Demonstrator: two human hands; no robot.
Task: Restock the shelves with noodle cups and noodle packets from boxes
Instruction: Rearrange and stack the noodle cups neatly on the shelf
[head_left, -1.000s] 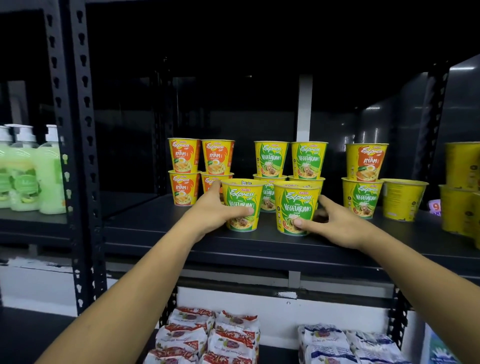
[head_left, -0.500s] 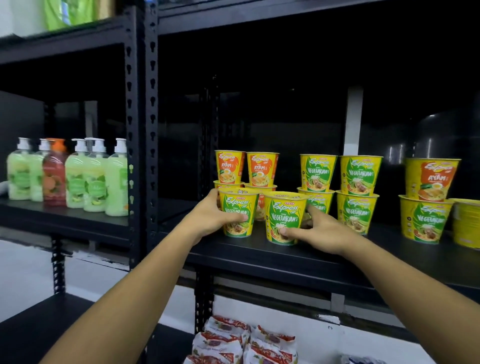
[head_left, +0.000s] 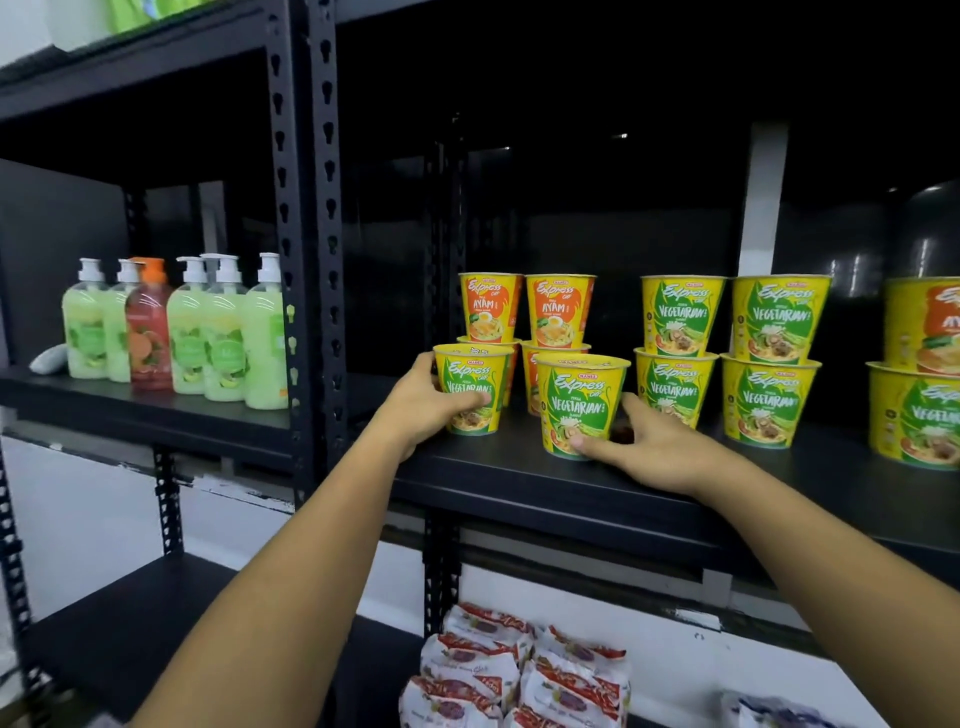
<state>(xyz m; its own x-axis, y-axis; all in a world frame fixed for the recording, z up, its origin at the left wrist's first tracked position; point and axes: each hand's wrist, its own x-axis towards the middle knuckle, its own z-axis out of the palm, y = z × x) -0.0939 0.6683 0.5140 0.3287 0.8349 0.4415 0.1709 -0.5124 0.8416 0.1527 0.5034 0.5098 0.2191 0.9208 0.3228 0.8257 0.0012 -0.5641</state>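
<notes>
Left hand (head_left: 422, 402) gripping left Vegetarian cup (head_left: 471, 389), right hand (head_left: 655, 447) gripping right one (head_left: 577, 405)

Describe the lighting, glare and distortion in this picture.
Head view: the bay behind the yellow paper noodle cups is nearly black; small glare spots sit on the glossy dark back panel; the black perforated steel upright leans from wide-angle distortion; the red-and-white noodle packets below look soft.

Shelf layout.
Two Vegetarian cups (head_left: 579, 400) before stacked noodle cups (head_left: 769, 322) on shelf (head_left: 519, 483); soap bottles (head_left: 223, 338) left; noodle packets (head_left: 519, 670) below.
</notes>
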